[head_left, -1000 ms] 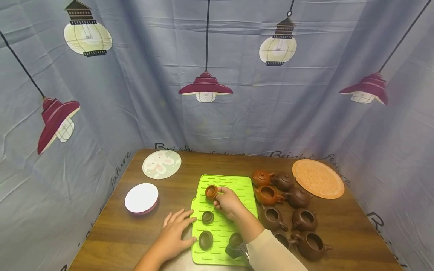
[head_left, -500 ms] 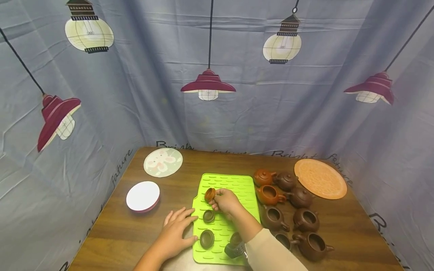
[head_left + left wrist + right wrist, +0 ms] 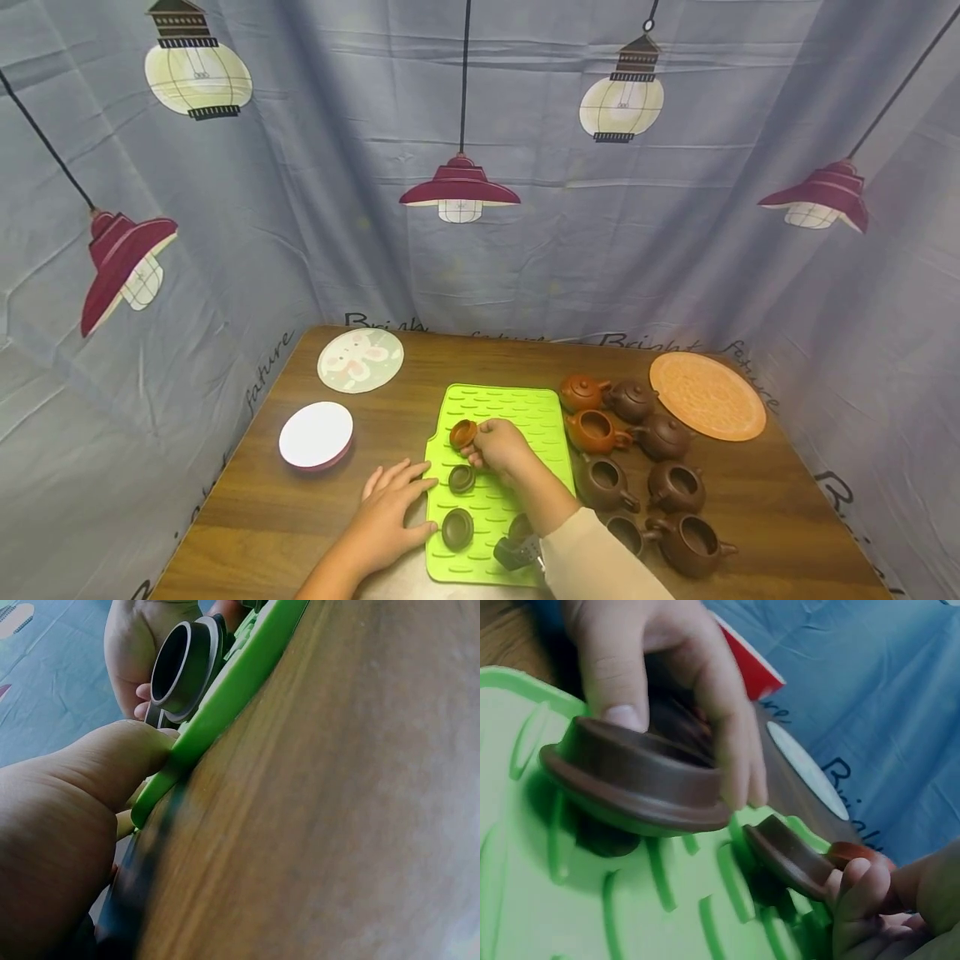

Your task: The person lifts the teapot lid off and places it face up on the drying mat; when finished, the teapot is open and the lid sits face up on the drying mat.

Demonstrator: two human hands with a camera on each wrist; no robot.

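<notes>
My right hand (image 3: 504, 448) pinches an orange-brown teapot lid (image 3: 462, 434) by its edge, over the upper left of the green ridged mat (image 3: 517, 403). The lid's hollow side faces up; whether it touches the mat I cannot tell. Nearer to me, two dark brown lids lie hollow side up on the mat, a smaller lid (image 3: 462, 478) and a larger lid (image 3: 457, 530). A further dark lid (image 3: 521, 527) is partly hidden by the right wrist's camera. My left hand (image 3: 390, 512) rests with spread fingers at the mat's left edge.
Right of the mat stand several teapots, among them an orange lidless teapot (image 3: 596, 431) and a dark lidless teapot (image 3: 692, 546). An orange round mat (image 3: 708, 396) lies behind them. At left are a white-topped round dish (image 3: 316, 435) and a rabbit-print round mat (image 3: 361, 360).
The right hand has brought the orange-brown lid slightly lower and to the left, tipping it on the way. My left hand has kept its place at the mat's edge.
</notes>
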